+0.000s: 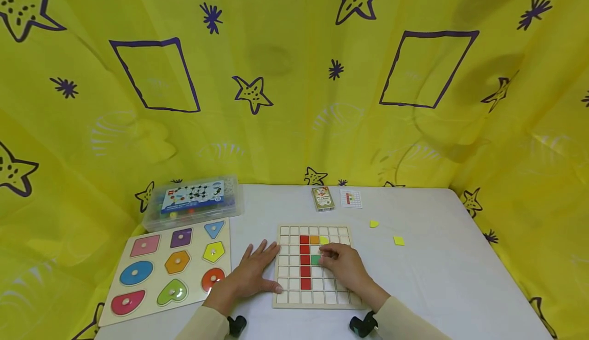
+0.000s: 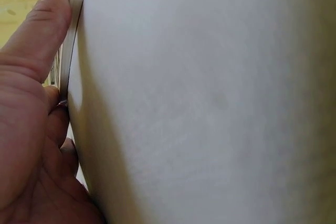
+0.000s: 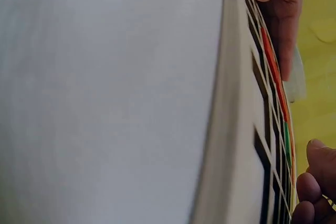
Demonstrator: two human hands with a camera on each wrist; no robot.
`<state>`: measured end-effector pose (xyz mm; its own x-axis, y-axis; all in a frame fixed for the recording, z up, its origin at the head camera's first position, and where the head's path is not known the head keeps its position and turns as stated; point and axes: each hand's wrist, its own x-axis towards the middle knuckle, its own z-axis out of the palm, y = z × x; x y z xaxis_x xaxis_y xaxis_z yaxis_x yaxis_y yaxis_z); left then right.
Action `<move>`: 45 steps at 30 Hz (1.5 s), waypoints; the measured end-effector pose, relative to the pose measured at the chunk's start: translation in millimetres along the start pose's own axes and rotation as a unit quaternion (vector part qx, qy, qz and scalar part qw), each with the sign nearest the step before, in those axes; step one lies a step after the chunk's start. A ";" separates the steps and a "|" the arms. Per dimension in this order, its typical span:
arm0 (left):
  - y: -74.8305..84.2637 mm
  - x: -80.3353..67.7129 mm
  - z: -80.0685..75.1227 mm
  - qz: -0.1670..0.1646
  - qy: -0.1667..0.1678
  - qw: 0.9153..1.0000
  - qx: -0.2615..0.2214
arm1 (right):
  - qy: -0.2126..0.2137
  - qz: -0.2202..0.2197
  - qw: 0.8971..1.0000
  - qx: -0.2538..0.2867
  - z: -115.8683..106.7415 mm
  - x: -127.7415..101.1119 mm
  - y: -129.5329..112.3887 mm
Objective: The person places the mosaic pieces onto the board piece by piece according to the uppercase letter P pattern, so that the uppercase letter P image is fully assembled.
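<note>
A wooden grid board [image 1: 294,301] lies on the white table. In it a column of red tiles [image 1: 306,259] stands left of centre, with an orange tile [image 1: 314,240] and a yellow tile [image 1: 324,240] beside its top and a green tile [image 1: 315,260] lower down. My left hand [image 1: 253,273] rests along the board's left edge, thumb spread from the fingers. Over the board, my right hand [image 1: 345,266] has bent fingers, its thumb beside the green tile. Its thumb [image 3: 320,156] and fingertips come close together in the right wrist view; whether anything is between them is hidden.
Two yellow pieces, one rounded [image 1: 374,224] and one square [image 1: 399,241], lie right of the board. Behind it are a card box [image 1: 323,199] and a pattern card [image 1: 351,199]. A knobbed shape puzzle [image 1: 154,255] and a clear plastic case [image 1: 193,202] occupy the left.
</note>
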<state>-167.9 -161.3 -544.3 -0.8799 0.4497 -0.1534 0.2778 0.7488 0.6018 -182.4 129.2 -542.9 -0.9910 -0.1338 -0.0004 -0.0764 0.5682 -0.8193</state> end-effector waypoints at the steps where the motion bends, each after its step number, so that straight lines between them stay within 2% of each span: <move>1: 0.1 -0.1 0.0 -0.001 0.000 1.000 -0.001 | 0.001 0.003 1.000 0.014 -2.3 0.7 0.0; 6: 0.1 0.0 0.2 -0.005 -0.003 1.000 -0.003 | 0.011 0.014 0.999 0.051 -15.0 5.0 2.6; 12: -0.2 0.4 0.8 -0.007 -0.002 1.000 -0.002 | 0.027 0.036 0.997 0.062 -31.7 10.6 11.9; 25: 0.1 0.2 0.6 -0.005 0.001 1.000 -0.003 | 0.072 0.042 0.996 0.013 -87.6 13.9 44.8; 30: 1.3 -0.3 -0.5 -0.005 0.001 1.000 -0.005 | 0.086 0.046 0.995 -0.022 -109.2 11.8 57.5; 39: 3.1 -0.7 -1.0 -0.007 0.002 1.000 -0.011 | 0.087 0.056 0.993 -0.062 -142.0 7.1 81.1; 45: 3.1 -0.7 -1.1 -0.009 -0.001 1.000 -0.005 | 0.075 0.063 0.992 -0.079 -152.5 16.0 88.7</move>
<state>-166.9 -159.8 -541.5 -0.8839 0.4368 -0.1670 0.2571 0.7521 0.6068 -221.7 301.3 -528.1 -0.9980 0.0626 -0.0023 0.0452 0.6941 -0.7185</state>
